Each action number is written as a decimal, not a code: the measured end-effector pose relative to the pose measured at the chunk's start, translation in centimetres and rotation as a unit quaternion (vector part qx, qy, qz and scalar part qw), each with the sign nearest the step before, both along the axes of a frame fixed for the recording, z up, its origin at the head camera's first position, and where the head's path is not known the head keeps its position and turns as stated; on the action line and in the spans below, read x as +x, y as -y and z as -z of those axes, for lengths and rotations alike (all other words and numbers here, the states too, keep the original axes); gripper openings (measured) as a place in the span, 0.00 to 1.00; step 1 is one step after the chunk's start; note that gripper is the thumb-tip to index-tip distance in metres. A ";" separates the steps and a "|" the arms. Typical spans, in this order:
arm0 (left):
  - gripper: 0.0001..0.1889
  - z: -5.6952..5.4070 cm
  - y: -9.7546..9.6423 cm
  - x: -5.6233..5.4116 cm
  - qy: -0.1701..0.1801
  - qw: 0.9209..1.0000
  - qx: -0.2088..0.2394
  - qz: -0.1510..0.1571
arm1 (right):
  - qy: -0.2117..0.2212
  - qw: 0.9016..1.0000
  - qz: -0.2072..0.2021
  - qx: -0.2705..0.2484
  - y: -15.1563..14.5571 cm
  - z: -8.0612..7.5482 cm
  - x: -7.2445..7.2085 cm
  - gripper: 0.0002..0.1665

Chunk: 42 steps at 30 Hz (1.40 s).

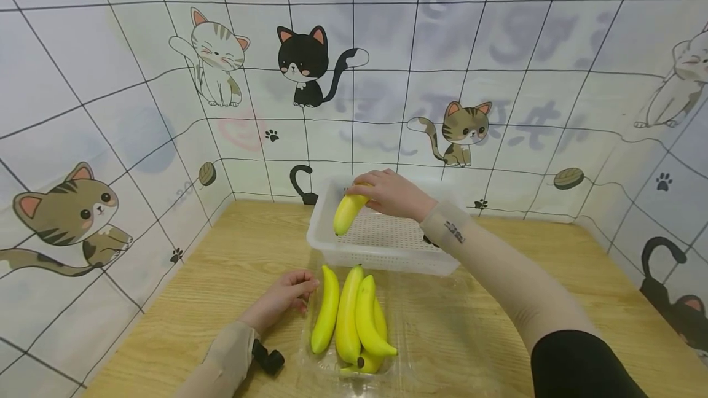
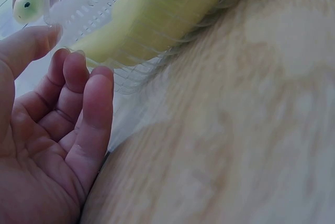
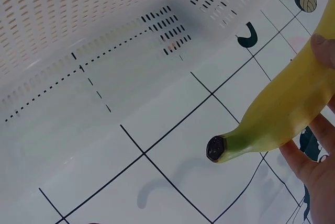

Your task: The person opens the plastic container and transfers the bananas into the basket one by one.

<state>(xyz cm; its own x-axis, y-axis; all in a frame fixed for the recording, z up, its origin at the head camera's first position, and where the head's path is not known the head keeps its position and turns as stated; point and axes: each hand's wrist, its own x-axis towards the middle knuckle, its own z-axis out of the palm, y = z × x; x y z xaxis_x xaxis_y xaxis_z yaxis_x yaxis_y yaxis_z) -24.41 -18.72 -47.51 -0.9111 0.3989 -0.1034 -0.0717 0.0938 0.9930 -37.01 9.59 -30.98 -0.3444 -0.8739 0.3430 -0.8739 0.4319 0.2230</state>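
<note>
A yellow banana (image 1: 350,212) is in my right hand (image 1: 389,192), over the left part of a white perforated plastic basket (image 1: 381,260). The right wrist view shows thumb and fingers gripping this banana (image 3: 282,111), its dark-tipped end free. In front of the basket is a clear plastic box (image 1: 401,349) with several more bananas (image 1: 347,318), some overlapping. At the box's left edge, my left hand (image 1: 287,295) pinches the rim between thumb and curled fingers. Through the clear wall (image 2: 138,75), the left wrist view shows a banana (image 2: 157,20) close to the fingertips.
Both containers stand on a wood-grain table (image 1: 260,232). White walls (image 1: 381,91) with a black grid and cartoon cats rise behind and at both sides, the back one close behind the basket. A black strap piece (image 1: 268,359) is on my left wrist.
</note>
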 end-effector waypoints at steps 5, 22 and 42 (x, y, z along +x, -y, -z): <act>0.12 0.1 -0.1 0.0 -0.004 1.000 0.008 0.004 | -0.004 1.000 0.001 -0.006 -0.1 0.1 -0.6 0.29; 0.11 0.6 -0.1 0.0 0.002 1.000 0.014 -0.005 | 0.016 1.000 0.015 -0.004 0.0 1.5 -1.9 0.31; 0.10 0.1 -0.1 0.1 -0.001 1.000 0.010 -0.005 | 0.032 0.999 0.040 -0.009 0.5 2.1 -2.7 0.28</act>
<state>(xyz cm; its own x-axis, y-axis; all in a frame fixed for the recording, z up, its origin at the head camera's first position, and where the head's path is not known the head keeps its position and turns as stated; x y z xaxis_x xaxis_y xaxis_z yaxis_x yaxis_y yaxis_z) -24.33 -18.66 -47.57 -0.9152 0.3923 -0.0928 -0.0698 0.0726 0.9949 -39.68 9.11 -33.09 -0.4344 -0.8364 0.3343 -0.8485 0.5045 0.1596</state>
